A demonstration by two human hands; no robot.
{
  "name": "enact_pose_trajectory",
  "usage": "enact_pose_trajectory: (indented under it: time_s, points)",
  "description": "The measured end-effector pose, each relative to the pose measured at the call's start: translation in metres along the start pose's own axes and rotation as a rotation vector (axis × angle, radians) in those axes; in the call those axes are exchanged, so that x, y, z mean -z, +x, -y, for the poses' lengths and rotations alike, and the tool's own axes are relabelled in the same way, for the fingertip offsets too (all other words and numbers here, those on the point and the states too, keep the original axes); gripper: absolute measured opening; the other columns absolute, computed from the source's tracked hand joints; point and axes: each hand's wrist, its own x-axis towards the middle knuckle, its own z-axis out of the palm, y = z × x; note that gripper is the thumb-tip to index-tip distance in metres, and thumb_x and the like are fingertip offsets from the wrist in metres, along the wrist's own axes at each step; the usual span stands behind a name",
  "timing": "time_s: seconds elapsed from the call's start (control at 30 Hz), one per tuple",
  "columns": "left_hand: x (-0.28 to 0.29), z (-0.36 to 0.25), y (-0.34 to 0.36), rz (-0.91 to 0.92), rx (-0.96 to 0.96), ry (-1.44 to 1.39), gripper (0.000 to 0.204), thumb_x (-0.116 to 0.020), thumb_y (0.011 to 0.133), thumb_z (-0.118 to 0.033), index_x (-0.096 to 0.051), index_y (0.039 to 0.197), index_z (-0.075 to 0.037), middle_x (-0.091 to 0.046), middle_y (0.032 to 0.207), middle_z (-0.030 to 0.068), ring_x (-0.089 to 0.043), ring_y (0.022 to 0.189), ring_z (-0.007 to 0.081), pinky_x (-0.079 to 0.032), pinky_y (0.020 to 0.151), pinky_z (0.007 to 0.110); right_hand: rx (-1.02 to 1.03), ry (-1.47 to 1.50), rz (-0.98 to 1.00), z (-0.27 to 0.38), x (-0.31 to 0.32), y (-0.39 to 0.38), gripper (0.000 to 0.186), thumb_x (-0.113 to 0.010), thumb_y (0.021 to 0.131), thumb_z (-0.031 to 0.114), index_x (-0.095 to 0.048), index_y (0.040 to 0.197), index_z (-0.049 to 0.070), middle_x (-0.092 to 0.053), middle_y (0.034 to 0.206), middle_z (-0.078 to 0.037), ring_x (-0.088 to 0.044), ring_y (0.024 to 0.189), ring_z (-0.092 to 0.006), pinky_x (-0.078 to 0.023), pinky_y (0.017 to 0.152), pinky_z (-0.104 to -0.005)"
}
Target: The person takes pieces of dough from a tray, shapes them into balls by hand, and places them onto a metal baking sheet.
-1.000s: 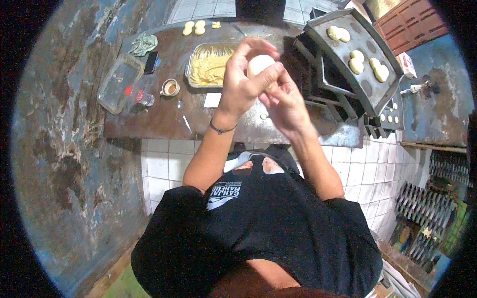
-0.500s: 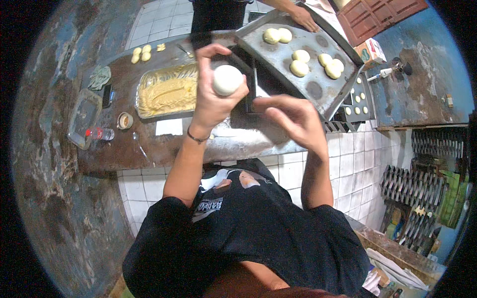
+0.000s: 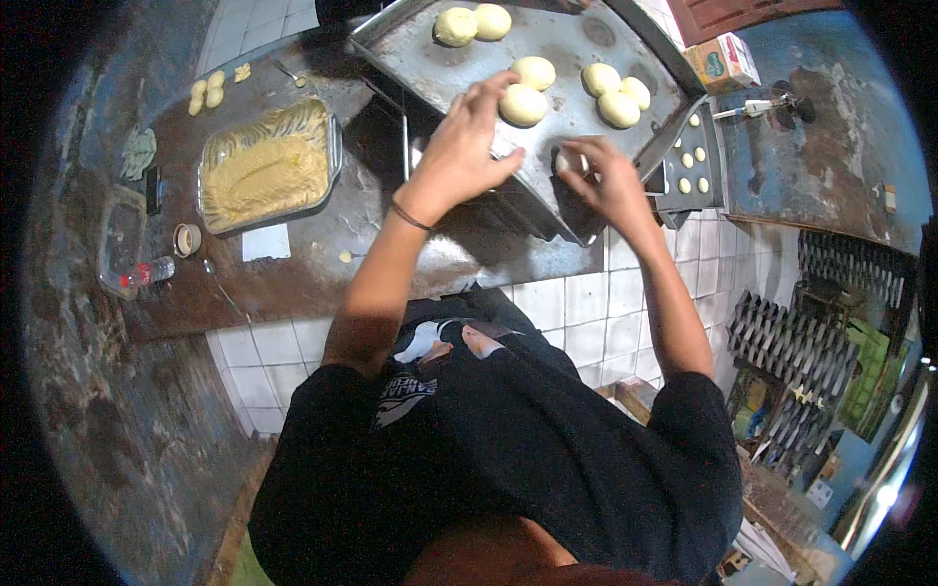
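Head view: the grey baking tray lies at the far edge of the dark table, tilted across the top of the frame. The left hand reaches over the near side of the tray, its fingers spread and released, their tips touching a pale dough ball that sits on the tray. The hand grips nothing; the ball rests on the metal. A thin band circles the left wrist.

The right hand is at the tray's near edge, to the right of the left hand. Its fingers curl loosely around something small and pale at the rim; whether they pinch it cannot be told.

Further up the tray lie more dough balls: one just behind the touched ball, two at the right of it, two at the far corner. To the left of the tray stands a rectangular metal pan filled with yellow dough. Beyond that pan, still further left of the tray, lie small dough pieces. Right of the tray sits a carton.
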Motion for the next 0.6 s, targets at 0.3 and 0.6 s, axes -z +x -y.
enact_pose_trajectory:
  time_s: [0.3, 0.6]
  points:
    - [-0.018, 0.004, 0.002, -0.002, 0.000, 0.116, 0.057, -0.071, 0.082, -0.017, -0.051, 0.134, -0.003, -0.057, 0.129, 0.0198, -0.054, 0.122, 0.0391, -0.040, 0.107, 0.047, 0.142, 0.004, 0.173, -0.022, -0.011, 0.027, 0.067, -0.051, 0.106, 0.045, -0.044, 0.150, -0.006, -0.038, 0.161, -0.027, -0.037, 0.150, -0.0402, -0.030, 0.124, -0.0440]
    - [-0.044, -0.012, 0.039, 0.201, -0.156, 0.168, 0.031, -0.070, 0.085, -0.016, -0.062, 0.112, -0.003, -0.063, 0.110, 0.0171, -0.059, 0.107, 0.0378, -0.048, 0.094, 0.047, 0.755, -0.602, 0.169, -0.039, 0.006, 0.174, 0.032, -0.069, 0.084, 0.020, -0.068, 0.115, 0.009, -0.066, 0.125, -0.012, -0.065, 0.119, -0.0288, -0.059, 0.092, -0.0409]
